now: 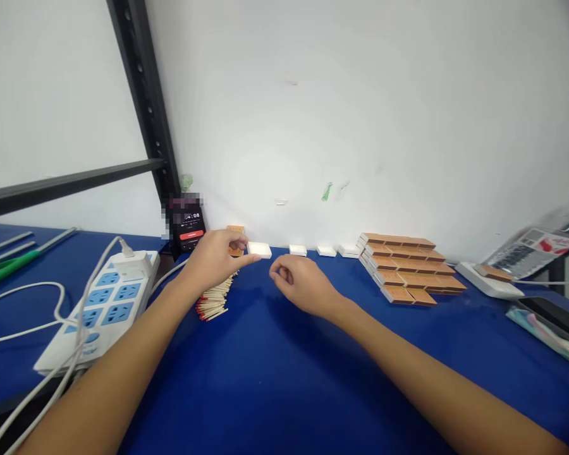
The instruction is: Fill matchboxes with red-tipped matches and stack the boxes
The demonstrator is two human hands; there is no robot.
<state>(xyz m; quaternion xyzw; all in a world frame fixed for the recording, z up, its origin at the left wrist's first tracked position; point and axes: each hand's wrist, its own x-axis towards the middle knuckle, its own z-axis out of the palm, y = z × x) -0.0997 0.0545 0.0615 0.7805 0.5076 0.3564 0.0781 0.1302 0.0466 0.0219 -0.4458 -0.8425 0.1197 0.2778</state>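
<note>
Between the thumb and fingertips of my left hand (218,253) is a small white matchbox tray (259,250), held at its left end. Just to its right, my right hand (299,279) is curled closed; whatever its fingers hold, if anything, is hidden. Loose matches (213,302) with red heads lie in a pile below my left hand, partly covered by it. An orange-brown matchbox (236,230) shows behind that hand. Further right along the wall lie more white trays (298,250).
Stepped rows of matchboxes (403,268) stand at the right, beside a white power strip (490,281) with a matchbox on it. At the left are another power strip (109,303) with cables, a phone (189,224) and a black rack post (146,95). The blue tabletop (256,392) ends at the wall.
</note>
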